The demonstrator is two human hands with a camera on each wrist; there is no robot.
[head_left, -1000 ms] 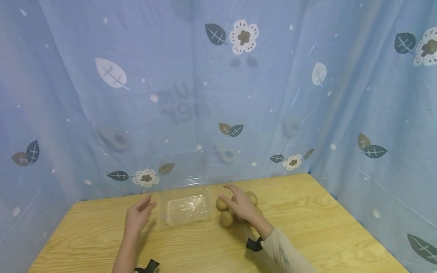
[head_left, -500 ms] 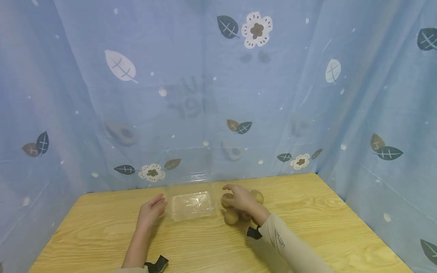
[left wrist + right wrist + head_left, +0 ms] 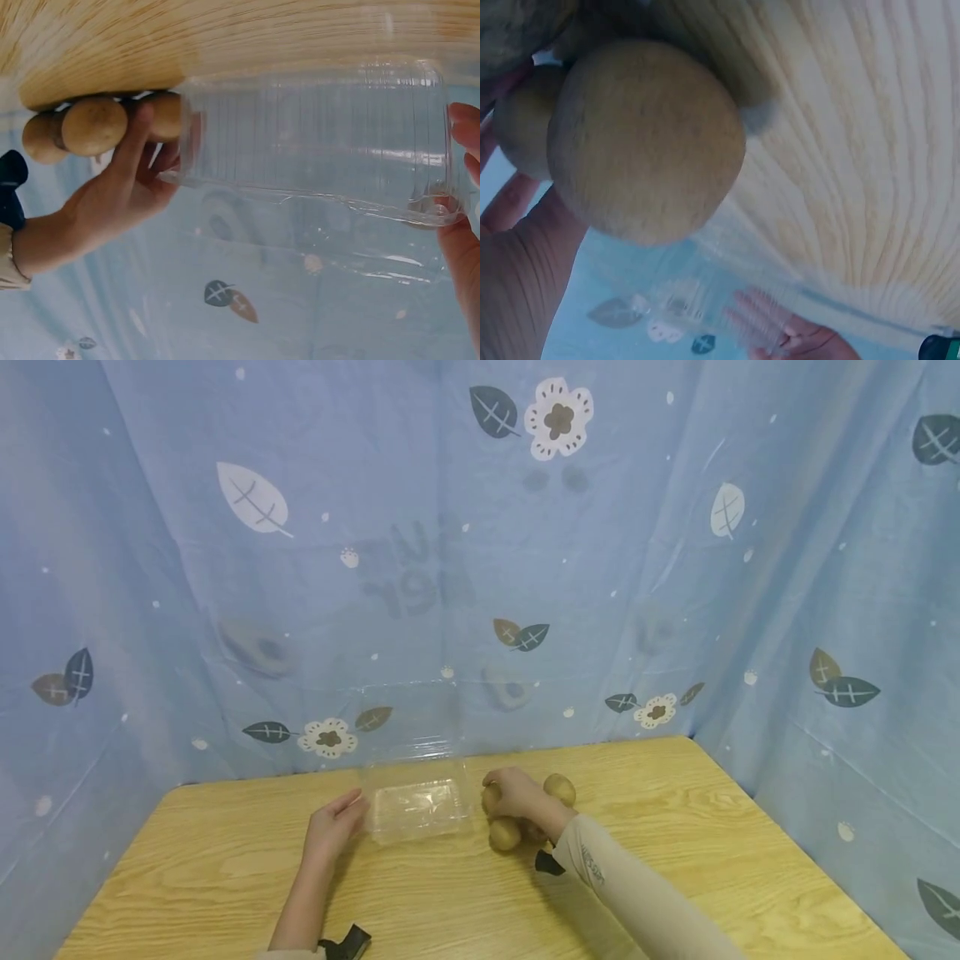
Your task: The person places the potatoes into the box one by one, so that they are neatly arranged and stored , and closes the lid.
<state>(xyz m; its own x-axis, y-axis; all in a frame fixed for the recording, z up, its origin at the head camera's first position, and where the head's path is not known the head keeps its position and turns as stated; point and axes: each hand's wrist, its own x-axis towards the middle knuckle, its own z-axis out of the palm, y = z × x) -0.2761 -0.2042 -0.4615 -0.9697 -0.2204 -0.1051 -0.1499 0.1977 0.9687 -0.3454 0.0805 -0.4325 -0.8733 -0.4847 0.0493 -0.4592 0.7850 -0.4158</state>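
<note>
Backdrop: a blue curtain (image 3: pixel 420 568) printed with leaves and flowers hangs behind and to both sides of your work area.
Counter: a pale wood-grain counter (image 3: pixel 675 827) carries everything in reach.
Left hand: your left hand (image 3: pixel 333 828) lies at the left end of the clear plastic box (image 3: pixel 417 808), fingers straight and touching its wall; nothing is enclosed in this grip.
Box: the clear plastic box sits on the counter between your hands, its hinged lid standing open against the curtain. It looks empty.
Right hand: your right hand (image 3: pixel 517 795) rests over the cluster of kiwis (image 3: pixel 505 833) just right of the box. The fingers curl over one fruit at the box side of the pile; the grip appears closed on it, though the palm hides the contact from the head view.
Kiwis: several brown fruits lie touching one another; the right wrist view shows one large and close to the palm.
Risk, roll-off: lifting one fruit may set its neighbours rolling, because they lean on each other.
Risk, box shift: the light box could slide or tip if the straight-fingered left hand stops bracing it.
Risk, slip: a shallow grip on the round fruit may let it drop.
</note>
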